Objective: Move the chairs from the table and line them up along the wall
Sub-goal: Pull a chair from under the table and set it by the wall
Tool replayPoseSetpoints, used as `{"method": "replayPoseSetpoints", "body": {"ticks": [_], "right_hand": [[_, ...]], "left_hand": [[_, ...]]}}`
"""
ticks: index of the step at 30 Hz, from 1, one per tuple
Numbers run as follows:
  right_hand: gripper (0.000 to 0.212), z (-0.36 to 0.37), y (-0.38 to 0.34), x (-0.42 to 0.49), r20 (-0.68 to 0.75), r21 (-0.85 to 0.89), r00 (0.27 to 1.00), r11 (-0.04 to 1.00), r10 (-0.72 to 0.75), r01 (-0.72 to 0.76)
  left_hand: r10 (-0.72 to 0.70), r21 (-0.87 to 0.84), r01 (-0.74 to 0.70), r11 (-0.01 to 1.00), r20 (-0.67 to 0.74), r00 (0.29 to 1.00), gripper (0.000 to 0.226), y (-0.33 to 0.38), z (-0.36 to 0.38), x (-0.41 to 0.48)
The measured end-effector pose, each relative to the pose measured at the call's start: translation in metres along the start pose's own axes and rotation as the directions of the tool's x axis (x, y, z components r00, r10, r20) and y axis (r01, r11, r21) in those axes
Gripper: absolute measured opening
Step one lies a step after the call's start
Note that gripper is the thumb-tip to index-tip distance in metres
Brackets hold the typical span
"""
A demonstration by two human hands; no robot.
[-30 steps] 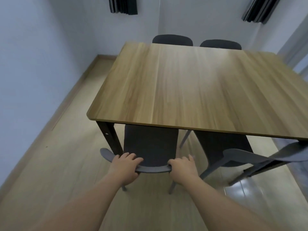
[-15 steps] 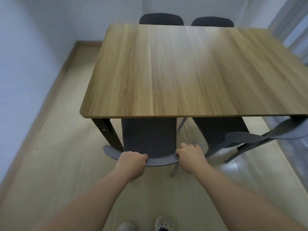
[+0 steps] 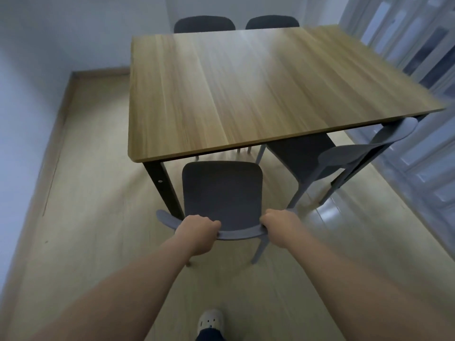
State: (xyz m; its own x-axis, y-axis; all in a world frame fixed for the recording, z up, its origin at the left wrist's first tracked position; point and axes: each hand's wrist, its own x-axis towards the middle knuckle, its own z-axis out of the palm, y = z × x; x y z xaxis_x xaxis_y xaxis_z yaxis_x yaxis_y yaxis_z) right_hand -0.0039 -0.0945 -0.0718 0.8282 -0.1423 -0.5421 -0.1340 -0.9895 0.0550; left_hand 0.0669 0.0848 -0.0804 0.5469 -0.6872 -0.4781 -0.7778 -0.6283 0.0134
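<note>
A grey chair (image 3: 222, 190) stands at the near side of the wooden table (image 3: 246, 89), its whole dark seat out from under the tabletop. My left hand (image 3: 197, 230) and my right hand (image 3: 278, 225) both grip the curved top of its backrest. A second grey chair (image 3: 344, 156) sits to the right, its seat partly under the table. Beyond the far edge, the backs of two more chairs, one on the left (image 3: 204, 23) and one on the right (image 3: 272, 21), show above the tabletop.
A white wall (image 3: 37, 57) with a wooden skirting runs along the left, with bare light floor (image 3: 86, 217) between it and the table. Tall windows or doors (image 3: 418, 57) line the right side. A black table leg (image 3: 162, 183) stands just left of the held chair. My shoe (image 3: 210, 321) is below.
The chair I hold has come back toward me, out from under the table; its whole seat now shows. The view has swung to the left.
</note>
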Motion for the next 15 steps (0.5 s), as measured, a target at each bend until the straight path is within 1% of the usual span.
{"method": "replayPoseSetpoints", "body": {"ticks": [3, 10, 12, 15], "right_hand": [[0.016, 0.012, -0.015, -0.024, -0.002, -0.002, 1.0, 1.0, -0.01, 0.01], [0.015, 0.049, -0.047, -0.094, -0.079, 0.008, 0.994, 0.997, -0.078, 0.079], [0.01, 0.06, -0.057, -0.115, -0.082, -0.004, 0.993, 0.997, -0.083, 0.083], [0.01, 0.073, -0.074, -0.14, -0.068, 0.0, 0.994, 0.997, -0.082, 0.083]], "left_hand": [[-0.012, -0.006, 0.012, 1.0, -0.002, 1.0, 0.016, 0.005, 0.015, -0.024], [-0.071, 0.006, 0.071, 0.997, 0.007, 0.997, 0.018, 0.032, 0.053, -0.091], [-0.081, 0.019, 0.081, 0.997, 0.015, 0.997, 0.019, 0.041, 0.063, -0.114], [-0.135, 0.047, 0.134, 0.99, 0.016, 0.991, 0.02, 0.051, 0.078, -0.144]]}}
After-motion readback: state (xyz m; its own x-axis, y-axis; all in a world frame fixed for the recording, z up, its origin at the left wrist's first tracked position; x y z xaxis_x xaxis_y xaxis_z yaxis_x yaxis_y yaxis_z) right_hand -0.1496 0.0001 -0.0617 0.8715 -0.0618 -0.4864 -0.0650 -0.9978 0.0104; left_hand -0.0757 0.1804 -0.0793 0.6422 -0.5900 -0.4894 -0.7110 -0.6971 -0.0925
